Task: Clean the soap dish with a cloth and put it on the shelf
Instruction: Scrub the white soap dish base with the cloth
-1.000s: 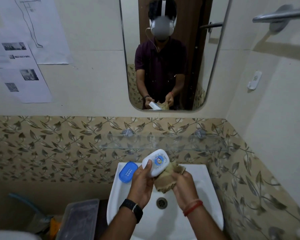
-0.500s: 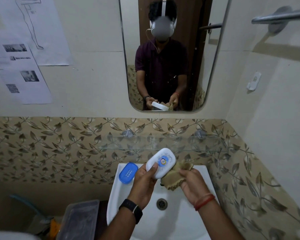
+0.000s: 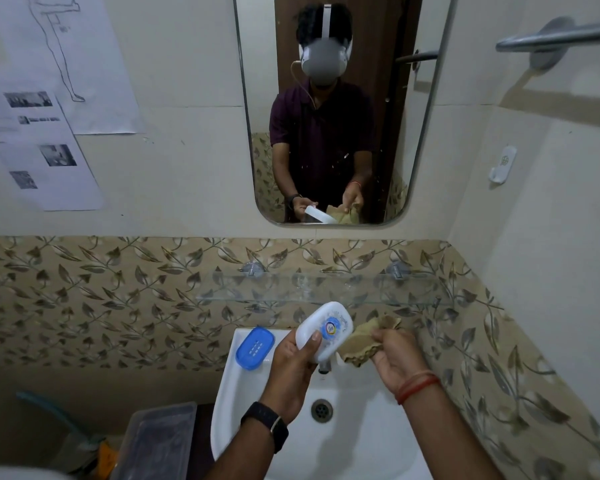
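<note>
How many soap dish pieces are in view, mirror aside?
2. The left hand grips the white soap dish piece over the sink; the blue piece lies on its back-left rim. The right hand holds only the cloth; none seems hidden.

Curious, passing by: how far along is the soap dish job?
Done: nothing yet. In hand: left hand holds the white soap dish, right hand grips the tan cloth beside it. Left: placing it on the glass shelf; a blue tray waits on the sink.
</note>
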Motion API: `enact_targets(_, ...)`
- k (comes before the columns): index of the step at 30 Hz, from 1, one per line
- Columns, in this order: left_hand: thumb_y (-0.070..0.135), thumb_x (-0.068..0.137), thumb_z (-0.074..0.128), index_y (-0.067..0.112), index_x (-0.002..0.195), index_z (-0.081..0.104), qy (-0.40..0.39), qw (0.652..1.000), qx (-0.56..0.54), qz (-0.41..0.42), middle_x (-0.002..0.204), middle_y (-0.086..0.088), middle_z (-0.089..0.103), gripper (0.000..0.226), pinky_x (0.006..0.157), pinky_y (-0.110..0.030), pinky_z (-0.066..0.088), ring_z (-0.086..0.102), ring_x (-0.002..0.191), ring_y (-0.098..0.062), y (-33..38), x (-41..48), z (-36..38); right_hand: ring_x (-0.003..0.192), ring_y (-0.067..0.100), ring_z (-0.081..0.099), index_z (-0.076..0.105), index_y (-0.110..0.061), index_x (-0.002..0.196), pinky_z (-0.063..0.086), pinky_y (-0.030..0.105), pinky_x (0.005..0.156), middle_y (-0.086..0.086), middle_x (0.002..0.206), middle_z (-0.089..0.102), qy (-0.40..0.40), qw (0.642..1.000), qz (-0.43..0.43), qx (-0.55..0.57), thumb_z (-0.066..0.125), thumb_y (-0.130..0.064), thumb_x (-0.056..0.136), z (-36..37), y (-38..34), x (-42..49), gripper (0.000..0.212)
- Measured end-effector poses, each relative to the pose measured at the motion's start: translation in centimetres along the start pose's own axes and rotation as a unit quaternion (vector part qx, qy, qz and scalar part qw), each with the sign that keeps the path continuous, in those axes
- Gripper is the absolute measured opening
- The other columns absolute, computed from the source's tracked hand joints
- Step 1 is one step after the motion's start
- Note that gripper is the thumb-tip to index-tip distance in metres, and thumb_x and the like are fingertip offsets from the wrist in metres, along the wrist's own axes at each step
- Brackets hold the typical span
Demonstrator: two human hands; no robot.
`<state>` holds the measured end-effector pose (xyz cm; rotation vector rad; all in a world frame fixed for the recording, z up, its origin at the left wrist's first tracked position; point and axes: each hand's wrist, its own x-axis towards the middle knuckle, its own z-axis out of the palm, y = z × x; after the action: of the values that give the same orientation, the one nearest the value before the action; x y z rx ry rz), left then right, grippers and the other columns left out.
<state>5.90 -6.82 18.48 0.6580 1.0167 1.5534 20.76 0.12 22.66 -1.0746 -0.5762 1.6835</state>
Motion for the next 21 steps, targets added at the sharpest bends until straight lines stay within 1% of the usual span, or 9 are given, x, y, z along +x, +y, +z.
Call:
enact_targets(2,0.019,0.093,0.064,0.008,0.133,0.061,0.003,1.000,0.008,0.000,0.128,-0.015,0.072,0.041,0.093,-0.037,0.053,0.069,0.117,-0.028,-0.4,-0.2,0.2,0.058,0.022,0.072,0.064,0.006,0.083,0.060,0.027,0.048,0.021,0.079,0.067,-0.014,0.999,0.003,-0.033,0.039,0.021,0.092,0.0,0.3,-0.7,0.031)
enact_targets(4,0.018,0.095,0.065,0.008,0.133,0.061,0.007,1.000,0.005,-0.002,0.128,-0.016,0.071,0.040,0.099,-0.044,0.053,0.068,0.119,-0.032,-0.9,-0.2,0.2,0.075,0.031,0.074,0.068,0.011,0.099,0.065,0.034,0.059,0.025,0.088,0.074,-0.077,0.993,0.045,-0.078,0.041,0.021,0.091,0.1,1.8,-2.2,0.029)
enact_targets(6,0.018,0.096,0.064,0.008,0.132,0.061,0.004,1.000,-0.002,-0.012,0.127,-0.019,0.071,0.038,0.103,-0.053,0.052,0.067,0.118,-0.037,-1.1,-0.3,0.1,0.082,0.034,0.074,0.067,0.012,0.109,0.065,0.036,0.065,0.027,0.096,0.075,-0.143,0.981,0.097,-0.089,0.040,0.021,0.092,0.0,3.0,-3.5,0.033)
enact_targets(9,0.017,0.098,0.063,0.006,0.133,0.059,0.001,1.000,0.005,-0.010,0.128,-0.020,0.070,0.038,0.102,-0.053,0.052,0.067,0.119,-0.037,-1.2,-0.5,-0.5,0.086,0.037,0.072,0.065,0.012,0.108,0.065,0.036,0.064,0.029,0.097,0.073,-0.134,0.983,0.111,-0.053,0.038,0.020,0.094,0.0,2.8,-3.2,0.032)
enact_targets(13,0.017,0.096,0.064,0.006,0.136,0.058,-0.012,0.999,0.032,0.007,0.131,-0.015,0.070,0.042,0.107,-0.048,0.050,0.065,0.124,-0.032,-0.9,-0.7,-0.7,0.069,0.029,0.068,0.067,0.005,0.087,0.061,0.030,0.050,0.020,0.079,0.069,-0.025,0.998,0.019,-0.063,0.039,0.020,0.093,0.0,1.1,-0.5,0.032)
enact_targets(16,0.022,0.093,0.072,0.008,0.134,0.061,-0.027,0.997,0.071,0.017,0.130,-0.013,0.070,0.045,0.110,-0.053,0.047,0.064,0.124,-0.032,-1.0,-0.8,-0.6,0.059,0.028,0.064,0.068,0.004,0.087,0.053,0.029,0.052,0.013,0.067,0.067,-0.016,0.985,-0.065,-0.158,0.052,0.005,0.092,0.3,0.5,0.4,0.017)
enact_targets(18,0.028,0.087,0.077,0.010,0.131,0.062,-0.026,0.996,0.080,0.023,0.129,-0.013,0.071,0.050,0.110,-0.055,0.046,0.063,0.125,-0.033,-1.2,-0.9,-0.6,0.056,0.019,0.061,0.072,-0.005,0.086,0.048,0.022,0.049,-0.001,0.059,0.067,-0.038,0.958,-0.112,-0.263,0.055,-0.010,0.098,0.6,0.6,-0.2,0.022)
enact_targets(19,0.030,0.086,0.077,0.010,0.131,0.063,-0.022,0.996,0.079,0.025,0.129,-0.014,0.071,0.051,0.110,-0.054,0.047,0.063,0.125,-0.034,-1.3,-0.9,-0.7,0.059,0.009,0.063,0.073,-0.014,0.091,0.047,0.015,0.047,-0.010,0.064,0.068,-0.052,0.941,-0.142,-0.303,0.052,-0.011,0.102,0.8,0.7,-0.7,0.023)
enact_targets(21,0.027,0.090,0.075,0.011,0.132,0.063,-0.015,0.996,0.089,0.028,0.129,-0.014,0.071,0.046,0.109,-0.052,0.048,0.062,0.125,-0.036,-1.4,-0.9,-1.0,0.089,-0.002,0.065,0.071,-0.025,0.112,0.046,-0.002,0.064,-0.017,0.097,0.070,-0.091,0.896,-0.237,-0.365,0.050,-0.002,0.101,1.1,1.0,-1.8,0.033)
